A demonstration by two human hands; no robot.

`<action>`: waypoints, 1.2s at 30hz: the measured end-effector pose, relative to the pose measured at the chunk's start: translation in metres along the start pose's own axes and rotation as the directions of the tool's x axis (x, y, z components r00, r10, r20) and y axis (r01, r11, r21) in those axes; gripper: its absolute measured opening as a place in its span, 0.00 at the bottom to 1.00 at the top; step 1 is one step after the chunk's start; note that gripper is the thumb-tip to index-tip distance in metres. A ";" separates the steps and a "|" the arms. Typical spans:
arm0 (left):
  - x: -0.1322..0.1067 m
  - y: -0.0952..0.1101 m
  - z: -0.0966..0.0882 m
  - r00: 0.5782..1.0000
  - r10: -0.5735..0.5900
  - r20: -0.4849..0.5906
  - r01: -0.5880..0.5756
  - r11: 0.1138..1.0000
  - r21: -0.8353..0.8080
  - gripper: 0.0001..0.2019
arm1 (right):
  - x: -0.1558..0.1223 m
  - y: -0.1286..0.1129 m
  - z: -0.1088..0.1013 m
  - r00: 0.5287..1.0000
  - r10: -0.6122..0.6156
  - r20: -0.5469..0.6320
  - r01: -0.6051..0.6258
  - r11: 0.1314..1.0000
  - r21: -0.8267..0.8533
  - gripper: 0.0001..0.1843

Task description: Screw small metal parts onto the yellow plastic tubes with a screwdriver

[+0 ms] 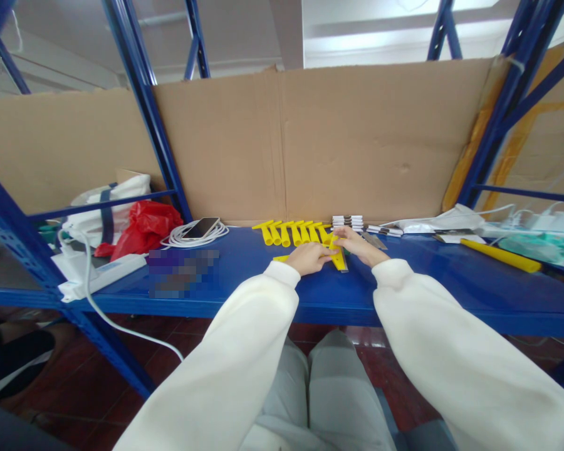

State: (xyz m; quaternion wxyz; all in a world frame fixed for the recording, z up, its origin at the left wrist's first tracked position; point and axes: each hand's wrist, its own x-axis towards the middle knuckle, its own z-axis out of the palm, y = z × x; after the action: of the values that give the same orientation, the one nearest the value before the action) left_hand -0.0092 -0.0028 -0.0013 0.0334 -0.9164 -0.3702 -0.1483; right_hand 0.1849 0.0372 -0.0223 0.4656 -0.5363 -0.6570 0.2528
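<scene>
1. Left hand (pixel 310 258): mostly closed, fingers curled in, tips gripping the yellow tool (pixel 339 260) from its left side.
2. Right hand (pixel 355 244): partly closed, thumb and fingers bent round the tool's upper part. Exact finger contact too small to read.
3. Tool sits between the two hands, over the blue shelf (pixel 263 282). Wide end points toward the front edge, slight tilt, thin grey strip at its tip. Can't tell if it touches the shelf.
4. Another yellow piece (pixel 281 258) lies just left of the left hand, partly hidden by it.
5. Row of yellow tools (pixel 295 233) just beyond the left hand, side by side, near the cardboard (pixel 357 138).
6. White stacks (pixel 348 223) just behind the right hand; grey blades (pixel 375 241) just beside it on the right.
7. Edges: front shelf edge is near, forearms cross it. Cardboard closes off the back.
8. Room: blue surface shows from right hand across to the yellow bar (pixel 501 255), well apart. Left side, blue surface runs to the cable coil (pixel 195 233) with phone (pixel 202 228) on it; power strip (pixel 106 275) farther left.
</scene>
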 end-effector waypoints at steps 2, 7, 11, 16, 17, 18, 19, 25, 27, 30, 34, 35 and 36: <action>0.001 0.000 0.000 1.000 -0.004 -0.014 0.004 1.000 -0.011 0.18 | 0.001 -0.001 -0.001 1.000 0.001 -0.011 0.000 1.000 0.025 0.18; 0.004 -0.006 0.002 0.994 -0.067 -0.089 0.054 0.988 -0.144 0.19 | -0.002 -0.012 -0.006 0.993 0.044 -0.106 -0.026 0.985 0.169 0.09; 0.006 -0.014 0.004 0.979 -0.149 -0.136 0.110 0.959 -0.262 0.18 | -0.011 -0.024 -0.011 0.986 0.125 0.109 -0.155 0.932 0.328 0.06; 0.005 -0.014 0.002 0.971 -0.194 -0.140 0.155 0.957 -0.245 0.19 | -0.023 -0.032 -0.012 0.933 0.102 0.344 -0.219 0.922 0.320 0.10; 0.004 -0.013 0.001 0.970 -0.202 -0.136 0.169 0.960 -0.222 0.21 | -0.024 -0.033 -0.012 0.928 0.095 0.361 -0.216 0.925 0.313 0.10; 0.003 -0.011 0.000 0.969 -0.212 -0.129 0.185 0.963 -0.195 0.22 | -0.024 -0.033 -0.012 0.926 0.090 0.367 -0.212 0.928 0.307 0.11; 0.002 -0.009 -0.001 0.968 -0.221 -0.119 0.200 0.966 -0.165 0.24 | -0.025 -0.034 -0.012 0.927 0.088 0.366 -0.207 0.932 0.299 0.11; -0.001 -0.001 -0.004 0.974 -0.223 -0.026 0.224 0.974 0.025 0.30 | -0.026 -0.035 -0.009 0.937 0.080 0.339 -0.174 0.951 0.257 0.13; -0.002 0.000 -0.004 0.976 -0.219 -0.011 0.219 0.974 0.062 0.30 | -0.027 -0.036 -0.008 0.937 0.073 0.342 -0.167 0.952 0.256 0.14; -0.002 0.001 -0.005 0.975 -0.223 -0.014 0.224 0.972 0.073 0.30 | -0.024 -0.034 -0.007 0.936 0.069 0.344 -0.175 0.942 0.285 0.13; 0.001 -0.004 -0.007 0.965 -0.256 -0.055 0.257 0.966 0.013 0.30 | -0.009 -0.021 -0.018 0.983 0.127 0.136 -0.162 0.944 0.288 0.06; 0.002 -0.006 -0.009 0.960 -0.268 -0.079 0.267 0.963 -0.026 0.29 | -0.005 -0.015 -0.024 0.988 0.153 0.009 -0.151 0.957 0.247 0.05; 0.005 -0.008 -0.011 0.953 -0.279 -0.115 0.271 0.959 -0.082 0.29 | 0.000 -0.009 -0.031 0.975 0.172 -0.138 -0.147 0.973 0.177 0.05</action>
State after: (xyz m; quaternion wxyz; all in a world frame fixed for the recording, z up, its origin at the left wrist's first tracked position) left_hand -0.0143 0.0043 0.0099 0.0054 -0.8454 -0.4864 -0.2208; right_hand 0.2080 0.0288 -0.0013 0.5358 -0.5645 -0.5508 0.3015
